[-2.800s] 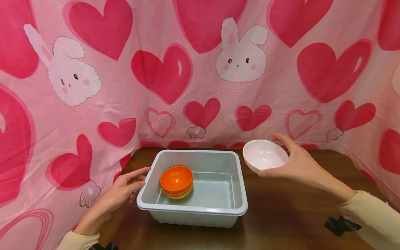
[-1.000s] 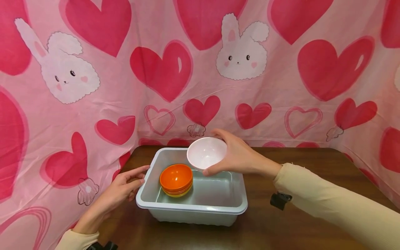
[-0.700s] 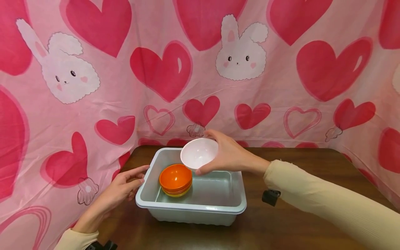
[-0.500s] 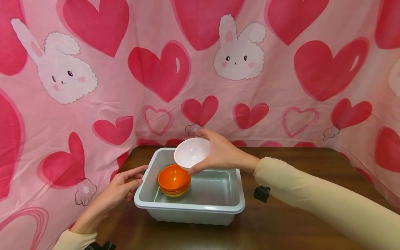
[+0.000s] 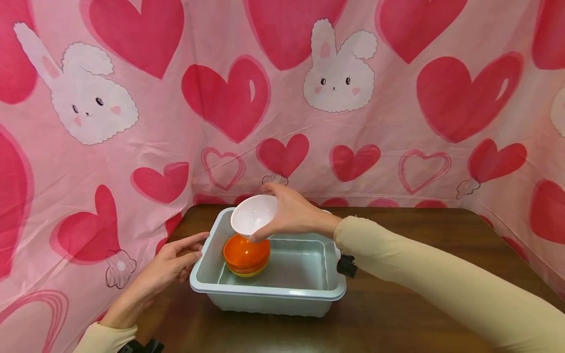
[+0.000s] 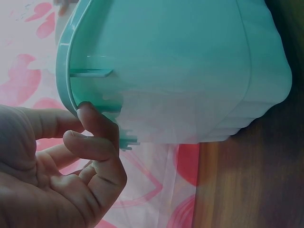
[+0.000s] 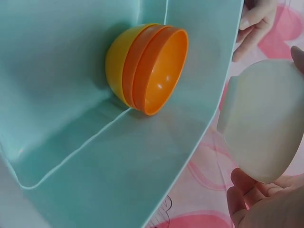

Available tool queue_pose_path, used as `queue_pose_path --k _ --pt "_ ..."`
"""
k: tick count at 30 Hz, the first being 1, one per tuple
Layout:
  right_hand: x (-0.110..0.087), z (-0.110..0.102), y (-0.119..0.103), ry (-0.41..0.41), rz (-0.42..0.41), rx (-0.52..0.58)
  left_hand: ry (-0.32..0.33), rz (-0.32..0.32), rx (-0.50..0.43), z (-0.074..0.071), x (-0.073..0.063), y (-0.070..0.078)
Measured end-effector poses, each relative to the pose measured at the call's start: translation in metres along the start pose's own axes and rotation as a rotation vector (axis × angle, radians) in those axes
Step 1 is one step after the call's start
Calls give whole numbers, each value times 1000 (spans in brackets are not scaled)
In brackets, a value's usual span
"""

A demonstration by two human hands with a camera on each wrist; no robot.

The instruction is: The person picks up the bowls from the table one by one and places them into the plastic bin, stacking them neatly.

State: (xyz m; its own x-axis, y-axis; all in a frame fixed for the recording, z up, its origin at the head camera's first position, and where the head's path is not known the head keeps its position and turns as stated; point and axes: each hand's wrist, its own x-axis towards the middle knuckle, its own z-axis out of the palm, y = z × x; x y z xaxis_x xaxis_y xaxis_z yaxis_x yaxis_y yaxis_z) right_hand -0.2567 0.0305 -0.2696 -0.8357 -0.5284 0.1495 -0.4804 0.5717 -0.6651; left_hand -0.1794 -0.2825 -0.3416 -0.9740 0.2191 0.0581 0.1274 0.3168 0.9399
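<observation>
My right hand (image 5: 289,211) holds a white bowl (image 5: 252,215) by its side, thumb at the near rim and fingers at the far side. The bowl is tilted, with its inside facing me. It hangs above a stack of orange and yellow bowls (image 5: 245,260), hiding the stack's far edge. That stack sits at the left inside a pale grey plastic tub (image 5: 265,291). In the right wrist view, the white bowl (image 7: 266,118) stands apart from the orange bowls (image 7: 161,71). My left hand (image 5: 169,264) grips the tub's left rim, its curled fingers under the lip (image 6: 64,80).
The tub stands on a dark brown wooden table (image 5: 415,274). A pink cloth (image 5: 388,122) with hearts and rabbits hangs behind and at both sides. Bowls fill only the tub's left part; its bare floor (image 5: 300,264) shows at the right.
From the tub's right side, my right hand has carried the white bowl leftward over the tub to above the orange stack. My left hand has stayed at the rim.
</observation>
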Motion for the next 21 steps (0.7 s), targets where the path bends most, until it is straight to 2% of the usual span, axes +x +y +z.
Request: queue_pose_path --k 14,21 --pt "16 26 5 -31 28 -46 -3 -14 5 -2 -2 -3" --pt "19 34 10 -45 27 -34 -5 -10 8 -1 -1 0"
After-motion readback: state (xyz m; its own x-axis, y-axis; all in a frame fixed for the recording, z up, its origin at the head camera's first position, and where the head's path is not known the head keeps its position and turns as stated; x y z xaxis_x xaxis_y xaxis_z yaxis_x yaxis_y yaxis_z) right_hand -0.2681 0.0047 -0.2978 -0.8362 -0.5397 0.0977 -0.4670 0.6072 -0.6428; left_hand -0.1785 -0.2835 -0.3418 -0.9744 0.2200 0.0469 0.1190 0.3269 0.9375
